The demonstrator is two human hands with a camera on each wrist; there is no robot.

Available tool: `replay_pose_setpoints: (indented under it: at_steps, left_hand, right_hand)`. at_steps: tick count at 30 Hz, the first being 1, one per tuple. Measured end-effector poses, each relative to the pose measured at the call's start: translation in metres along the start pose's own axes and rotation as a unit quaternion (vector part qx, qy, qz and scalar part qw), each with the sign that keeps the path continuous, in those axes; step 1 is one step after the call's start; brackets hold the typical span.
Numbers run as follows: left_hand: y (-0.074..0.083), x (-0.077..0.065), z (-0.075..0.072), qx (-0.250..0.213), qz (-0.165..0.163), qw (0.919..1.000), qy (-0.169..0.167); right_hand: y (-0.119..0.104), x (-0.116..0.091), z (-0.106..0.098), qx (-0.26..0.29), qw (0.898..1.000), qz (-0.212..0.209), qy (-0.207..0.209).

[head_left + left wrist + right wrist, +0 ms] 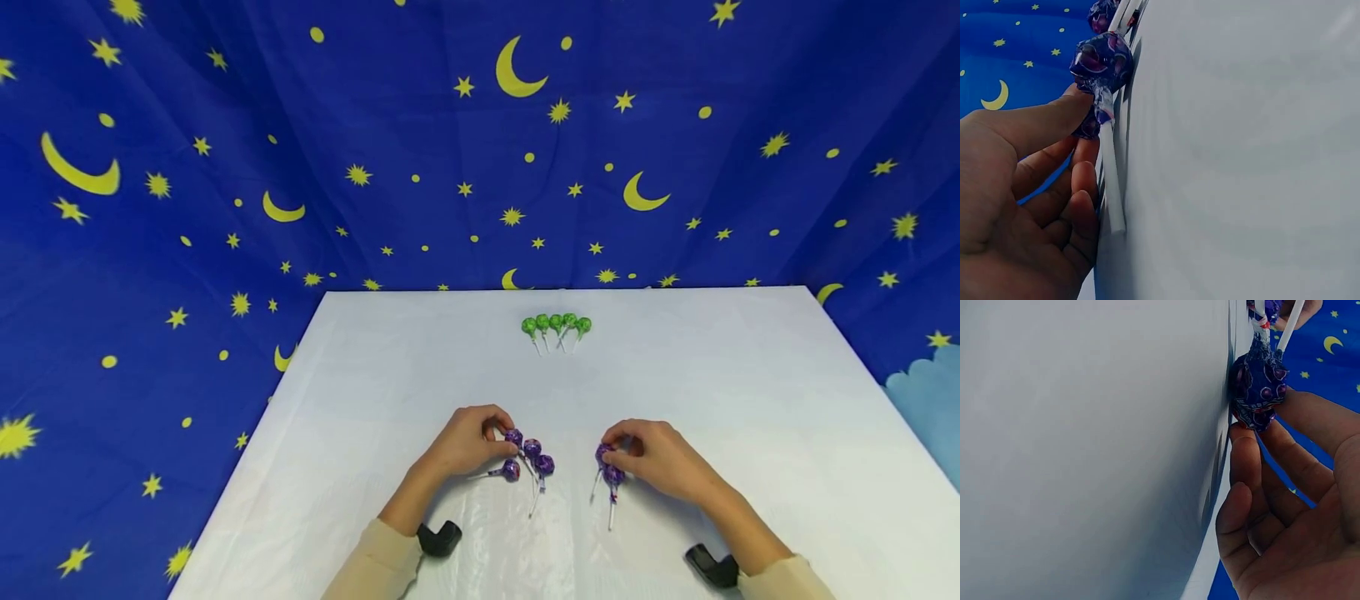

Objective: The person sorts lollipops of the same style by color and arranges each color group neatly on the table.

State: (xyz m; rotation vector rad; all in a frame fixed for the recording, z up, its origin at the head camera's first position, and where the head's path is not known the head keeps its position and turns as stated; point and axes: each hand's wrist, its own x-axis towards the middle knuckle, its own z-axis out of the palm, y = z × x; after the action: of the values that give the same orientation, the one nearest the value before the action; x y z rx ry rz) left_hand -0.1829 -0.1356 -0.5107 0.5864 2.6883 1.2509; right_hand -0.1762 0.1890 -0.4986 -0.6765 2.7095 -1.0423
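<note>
Several lollipops in purple wrappers with white sticks lie in a loose group on the left side. My left hand (472, 442) pinches the head of the farthest lollipop (513, 437) of that group between thumb and fingers. A nearer lollipop (1102, 61) partly covers it in the left wrist view, its stick pointing back along the palm. Farther right, my right hand (660, 458) pinches another purple lollipop (602, 452) by its head. Just in front of that one is a second purple lollipop (613, 475), which largely hides the pinched one in the right wrist view.
Several green lollipops (556, 322) lie in a fanned row toward the back of the white table (420, 358). Black wrist devices (439, 539) sit by both sleeves. A blue cloth (420, 125) with yellow moons and stars hangs behind and beside the table.
</note>
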Motion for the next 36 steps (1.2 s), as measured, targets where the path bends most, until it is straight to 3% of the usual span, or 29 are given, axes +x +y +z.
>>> replay_pose_setpoints:
  at_steps: [7, 27, 36]
  left_hand:
    - [-0.002, 0.004, -0.004, 0.000, -0.001, 1.0000, -0.004]
    - [-0.002, 0.035, -0.009, 0.013, 0.002, 0.9990, -0.042]
    - [0.013, 0.055, -0.013, 0.021, 0.011, 0.9969, -0.075]
  right_hand:
    - [0.001, 0.000, 0.002, -0.002, 1.000, 0.005, -0.004]
    - [-0.002, 0.000, 0.003, -0.003, 1.000, -0.001, 0.002]
    - [-0.002, -0.002, 0.001, -0.007, 1.000, 0.008, 0.000]
